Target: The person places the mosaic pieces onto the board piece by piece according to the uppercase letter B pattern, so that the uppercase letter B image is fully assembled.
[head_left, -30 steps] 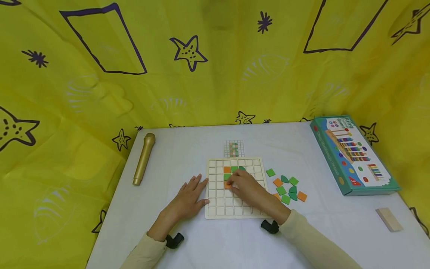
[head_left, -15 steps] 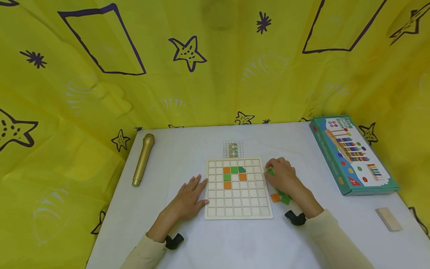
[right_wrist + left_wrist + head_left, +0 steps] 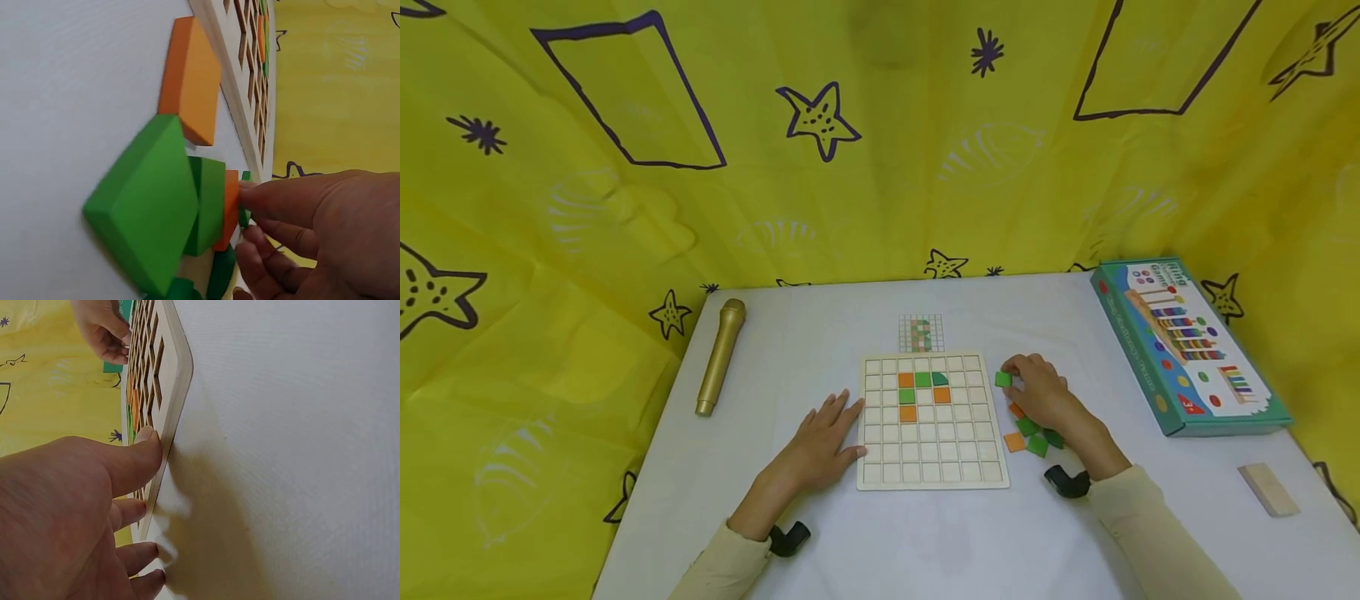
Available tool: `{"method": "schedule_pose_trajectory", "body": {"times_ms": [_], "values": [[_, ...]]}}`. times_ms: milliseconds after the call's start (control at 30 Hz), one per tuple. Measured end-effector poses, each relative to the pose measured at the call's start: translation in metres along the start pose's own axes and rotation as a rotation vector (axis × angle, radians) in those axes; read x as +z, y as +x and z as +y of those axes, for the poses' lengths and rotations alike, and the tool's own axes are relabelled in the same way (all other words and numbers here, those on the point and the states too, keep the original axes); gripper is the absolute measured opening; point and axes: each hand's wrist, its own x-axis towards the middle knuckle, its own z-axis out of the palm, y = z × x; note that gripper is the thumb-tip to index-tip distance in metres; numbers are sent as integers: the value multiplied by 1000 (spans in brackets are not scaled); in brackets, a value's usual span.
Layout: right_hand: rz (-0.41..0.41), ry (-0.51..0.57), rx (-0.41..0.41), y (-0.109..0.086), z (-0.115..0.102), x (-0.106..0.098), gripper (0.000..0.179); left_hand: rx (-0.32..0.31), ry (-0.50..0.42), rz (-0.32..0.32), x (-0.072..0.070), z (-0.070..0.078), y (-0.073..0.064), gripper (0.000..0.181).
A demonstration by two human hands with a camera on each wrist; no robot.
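Observation:
A wooden grid board (image 3: 925,475) lies flat mid-table. Orange and green square tiles, such as the orange tile (image 3: 907,413), sit in its cells, along with a dark green quarter-round tile (image 3: 939,379). My left hand (image 3: 820,442) is spread with fingertips at the board's left edge; in the left wrist view its thumb (image 3: 140,459) rests on the rim. Just right of the board my right hand (image 3: 1045,396) pinches a bright green square tile (image 3: 1003,379) between thumb and fingers. Below that hand lie several loose tiles, among them an orange square (image 3: 197,81) and a green square (image 3: 147,203).
Behind the board is a small pattern card (image 3: 921,333) with a coloured grid. A gold microphone (image 3: 721,357) lies at the left. On the right are a green game box (image 3: 1191,350) and a small wooden block (image 3: 1268,490). Yellow patterned cloth (image 3: 880,167) hangs around the table.
My right hand has moved from the board to the loose tiles on the right and taken hold of a green one. An orange tile shows in the board where the hand was. The left hand stays put.

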Motion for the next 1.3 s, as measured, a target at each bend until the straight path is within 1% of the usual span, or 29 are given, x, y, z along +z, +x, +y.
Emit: {"method": "schedule_pose_trajectory", "body": {"times_ms": [233, 367, 667, 867, 967, 1067, 1300], "values": [[-6, 77, -62, 1, 9, 4, 30, -3, 0, 2, 0, 1, -1, 73], [-15, 88, -95, 2, 9, 5, 29, -7, -2, -1, -1, 1, -1, 73], [-42, 75, -88, 2, 7, 1, 27, -2, -9, 4, 0, 1, -1, 73], [-9, 90, -102, 2, 5, -5, 30, 0, -2, 10, 0, 0, -1, 73], [-5, 117, -116, 1, -1, -6, 30, 1, -6, 14, 0, 0, -2, 73], [-12, 126, -128, 0, -13, -2, 30, 2, -8, 15, 0, 0, -2, 73], [-39, 127, -187, -2, -38, 21, 28, 0, 3, 12, 1, -1, -1, 74]]}}
